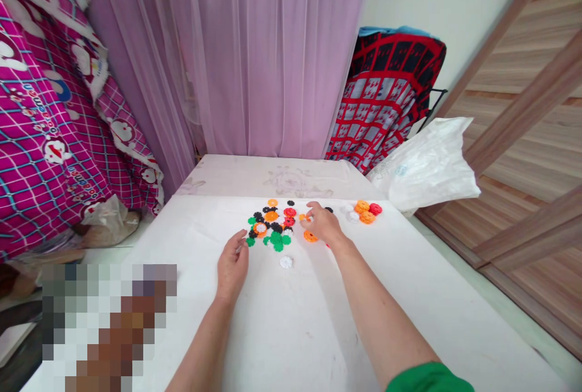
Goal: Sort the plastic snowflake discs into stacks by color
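Observation:
Notched plastic discs in black, green, orange, red and white lie in a loose pile on a white-covered table (282, 331). My left hand (233, 265) rests at the pile's left edge, fingers loosely bent and apart, close to a green disc (250, 242). Over the right side of the pile reaches my right hand (324, 223), its thumb and fingers apart around small orange pieces; an orange disc (310, 236) lies just below it. Nearer to me sits a lone white disc (286, 262). Part of a black disc shows behind my right hand.
A separate group of orange, red and white discs (367, 217) lies to the right. Beyond it a white plastic bag (427, 165) leans at the table's right edge. Purple curtains (273, 59) hang behind the table, and a pink patterned blanket (50, 113) hangs on the left.

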`<state>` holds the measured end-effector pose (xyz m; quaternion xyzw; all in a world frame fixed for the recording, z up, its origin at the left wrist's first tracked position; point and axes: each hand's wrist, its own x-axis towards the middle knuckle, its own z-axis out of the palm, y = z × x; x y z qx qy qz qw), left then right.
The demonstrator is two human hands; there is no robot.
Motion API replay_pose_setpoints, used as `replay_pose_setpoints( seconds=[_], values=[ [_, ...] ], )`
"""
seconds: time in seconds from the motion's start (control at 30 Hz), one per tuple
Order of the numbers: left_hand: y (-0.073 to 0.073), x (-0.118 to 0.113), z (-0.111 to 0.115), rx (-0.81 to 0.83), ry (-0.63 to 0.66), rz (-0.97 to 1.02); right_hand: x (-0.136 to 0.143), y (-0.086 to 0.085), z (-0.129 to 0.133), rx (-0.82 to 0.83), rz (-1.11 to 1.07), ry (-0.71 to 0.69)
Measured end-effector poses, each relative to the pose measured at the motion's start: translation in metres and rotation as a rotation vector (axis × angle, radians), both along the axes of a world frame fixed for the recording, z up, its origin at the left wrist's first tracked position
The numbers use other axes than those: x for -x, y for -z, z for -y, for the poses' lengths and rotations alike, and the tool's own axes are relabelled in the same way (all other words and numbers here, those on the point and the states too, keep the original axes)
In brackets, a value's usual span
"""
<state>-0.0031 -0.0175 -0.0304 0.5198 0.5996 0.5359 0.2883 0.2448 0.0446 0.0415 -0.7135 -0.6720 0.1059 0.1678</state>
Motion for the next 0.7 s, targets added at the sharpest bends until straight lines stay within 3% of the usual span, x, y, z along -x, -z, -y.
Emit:
replay_pose_setpoints(
  seconds=[0.17, 0.57, 0.7],
  values=[
    [0.0, 0.0, -0.001, 0.001, -0.004, -0.004, -0.027, -0.01, 0.017, 0.057, 0.074, -0.046],
    [-0.001, 0.002, -0.001, 0.019, -0.012, -0.021, -0.019, 0.004, 0.026, 0.092, 0.128, -0.103],
    [-0.001, 0.002, -0.001, 0.014, -0.013, -0.006, -0.019, 0.002, 0.024, 0.086, 0.129, -0.122]
  ],
)
